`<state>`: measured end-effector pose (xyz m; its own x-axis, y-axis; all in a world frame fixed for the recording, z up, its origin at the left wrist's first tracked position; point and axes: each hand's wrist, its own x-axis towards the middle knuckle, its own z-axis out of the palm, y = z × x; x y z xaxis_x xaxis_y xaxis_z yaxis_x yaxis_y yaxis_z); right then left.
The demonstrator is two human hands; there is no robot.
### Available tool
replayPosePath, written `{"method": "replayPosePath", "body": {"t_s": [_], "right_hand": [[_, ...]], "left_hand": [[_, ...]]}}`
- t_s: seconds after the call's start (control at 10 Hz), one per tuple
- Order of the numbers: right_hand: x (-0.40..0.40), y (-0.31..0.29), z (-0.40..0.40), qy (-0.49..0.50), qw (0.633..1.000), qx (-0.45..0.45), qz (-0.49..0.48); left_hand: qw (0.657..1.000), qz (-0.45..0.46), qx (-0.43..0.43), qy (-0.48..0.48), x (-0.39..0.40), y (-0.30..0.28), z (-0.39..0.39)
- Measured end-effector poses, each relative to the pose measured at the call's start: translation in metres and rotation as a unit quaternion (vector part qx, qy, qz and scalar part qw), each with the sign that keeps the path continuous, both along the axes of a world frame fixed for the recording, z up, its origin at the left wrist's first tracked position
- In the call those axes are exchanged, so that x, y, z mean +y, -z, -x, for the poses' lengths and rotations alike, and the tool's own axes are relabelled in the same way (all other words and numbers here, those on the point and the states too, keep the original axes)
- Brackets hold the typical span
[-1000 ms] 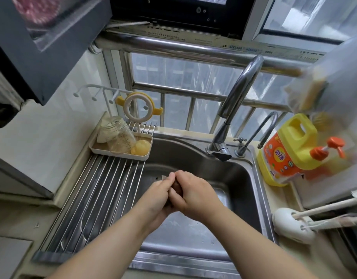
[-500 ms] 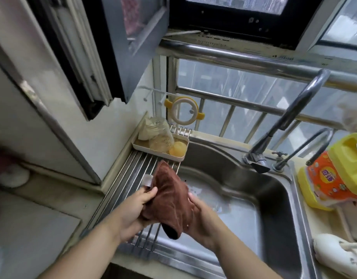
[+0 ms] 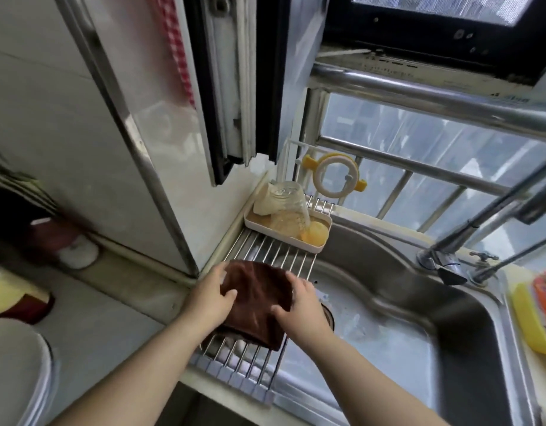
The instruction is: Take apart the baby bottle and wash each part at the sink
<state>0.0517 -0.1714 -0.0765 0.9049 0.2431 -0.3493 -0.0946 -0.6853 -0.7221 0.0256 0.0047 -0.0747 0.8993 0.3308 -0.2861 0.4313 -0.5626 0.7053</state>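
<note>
Down went the cloth: half a second earlier it hung bunched between both hands over the sink's left edge, and now it lay spread flat on the rack, while the view had swung further left. The left hand pressed on the cloth's near-left side, fingers fairly straight and spread, gripping nothing. The right hand did likewise at the right edge, fingertips on the fabric, so both grips were released and merely resting.

The bottle was already in pieces. Its clear body lay tipped on its side in the tray at the far end of the rack, with a cream part behind it and a yellow piece just beside it. The collar ring hung on the hook rail above.

Here was the relation that mattered: the tray sat straight ahead of the hands, along the rack bars, up and away from the cloth. The bottle's long axis ran roughly with those bars, mouth end towards the wall. Both hands were about equally near, the right perhaps a touch better lined up. Judging by the layout, washing looked done, and the next reach would go forward to the tray to bring parts onto the cloth.
</note>
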Motion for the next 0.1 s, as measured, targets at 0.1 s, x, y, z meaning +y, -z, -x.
{"method": "replayPosePath", "body": {"t_s": [0.1], "right_hand": [[-0.0098, 0.0018, 0.0063, -0.039, 0.996, -0.022, 0.073]], "left_hand": [[0.987, -0.154, 0.003, 0.047, -0.0082, 0.0015, 0.0074]]}}
